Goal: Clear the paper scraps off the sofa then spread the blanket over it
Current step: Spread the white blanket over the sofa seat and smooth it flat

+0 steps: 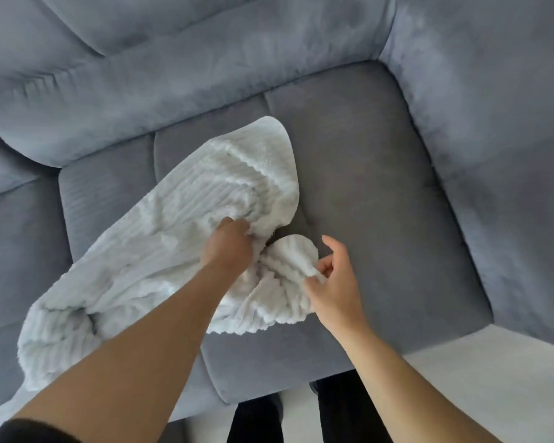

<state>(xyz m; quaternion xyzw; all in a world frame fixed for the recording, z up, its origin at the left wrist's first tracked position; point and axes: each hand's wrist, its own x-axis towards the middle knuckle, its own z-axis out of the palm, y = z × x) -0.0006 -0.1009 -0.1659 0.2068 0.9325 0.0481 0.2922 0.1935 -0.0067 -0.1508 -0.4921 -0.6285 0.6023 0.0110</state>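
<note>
the white ribbed blanket (pixel 186 238) lies bunched on the grey sofa (pixel 381 193), draped across the seat cushion and trailing off its front edge under the left forearm. the left hand (pixel 227 246) is buried in the folds near the blanket's middle, fingers curled tight around a gathered ridge of fabric. just beside those fingers, a rounded flap of the blanket curls up toward the right hand (pixel 333 282), whose thumb and first 2 fingertips pinch its edge while the other fingers fan loosely open above bare cushion. beyond the right fingers the seat is plain grey up to the padded armrest. below both wrists, dark trouser legs (pixel 346 407) stand on a pale floor (pixel 493 378).
</note>
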